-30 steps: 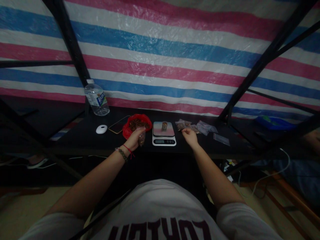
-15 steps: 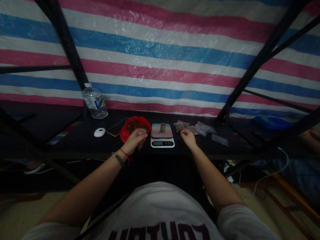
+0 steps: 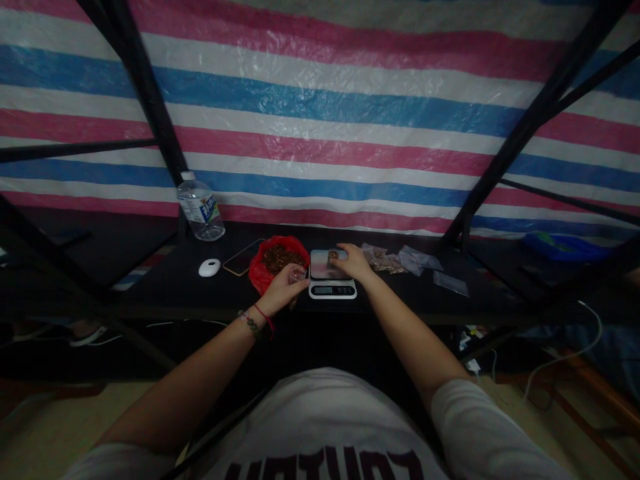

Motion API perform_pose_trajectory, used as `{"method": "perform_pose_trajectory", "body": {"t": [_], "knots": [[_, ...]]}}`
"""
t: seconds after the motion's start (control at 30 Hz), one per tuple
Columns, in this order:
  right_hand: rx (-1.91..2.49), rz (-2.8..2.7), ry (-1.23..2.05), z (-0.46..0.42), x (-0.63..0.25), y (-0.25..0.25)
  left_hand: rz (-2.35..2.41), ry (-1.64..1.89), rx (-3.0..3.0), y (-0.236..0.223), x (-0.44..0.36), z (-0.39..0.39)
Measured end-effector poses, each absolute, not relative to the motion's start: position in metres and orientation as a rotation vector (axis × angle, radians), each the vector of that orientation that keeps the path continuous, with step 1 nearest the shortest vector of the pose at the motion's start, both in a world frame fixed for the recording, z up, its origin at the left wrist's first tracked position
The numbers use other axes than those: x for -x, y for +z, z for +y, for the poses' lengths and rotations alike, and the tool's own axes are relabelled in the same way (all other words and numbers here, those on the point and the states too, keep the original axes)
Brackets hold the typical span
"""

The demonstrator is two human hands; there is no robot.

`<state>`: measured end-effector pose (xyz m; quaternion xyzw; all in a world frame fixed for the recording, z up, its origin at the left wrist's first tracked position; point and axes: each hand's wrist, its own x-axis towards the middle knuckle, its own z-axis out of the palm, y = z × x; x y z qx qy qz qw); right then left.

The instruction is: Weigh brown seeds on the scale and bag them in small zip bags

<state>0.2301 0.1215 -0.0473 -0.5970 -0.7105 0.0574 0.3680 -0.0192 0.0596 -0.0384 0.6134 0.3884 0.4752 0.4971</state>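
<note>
My left hand is closed on a small clear plastic bag, beside the front right edge of a red plastic bag with a heap of small brown pieces in it. My right hand reaches over a white digital kitchen scale. Its thumb and fingers close around a small cylindrical container standing on the scale's plate; the container is partly hidden by them. The readout is too dim to read.
Right of the scale lie small filled bags and flat clear bags. At left are a white mouse-shaped object, a phone and a clear bottle. Black posts and a striped sheet stand behind the table.
My right hand has moved left from beside the small bags onto the container on the scale. My left hand, still holding the plastic bag, has come closer to the scale.
</note>
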Motion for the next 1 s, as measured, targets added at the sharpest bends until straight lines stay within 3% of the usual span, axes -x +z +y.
{"method": "perform_pose_trajectory", "body": {"t": [0.2,0.47,0.8,1.0], "knots": [[1.407,-1.774,0.296,0.112,-0.212,-0.035,0.964,1.154,-1.741,-0.048,0.021,0.065],[1.037,-1.787,0.787,0.047,-0.178,-0.017,1.019,1.021,-1.975,-0.039,0.014,0.049],[0.967,-2.116,0.469,0.005,-0.178,0.011,0.905,0.999,-2.04,-0.039,0.006,0.03],[0.909,-1.979,0.601,0.003,-0.18,0.004,0.726,1.033,-1.829,-0.05,0.001,0.032]]}}
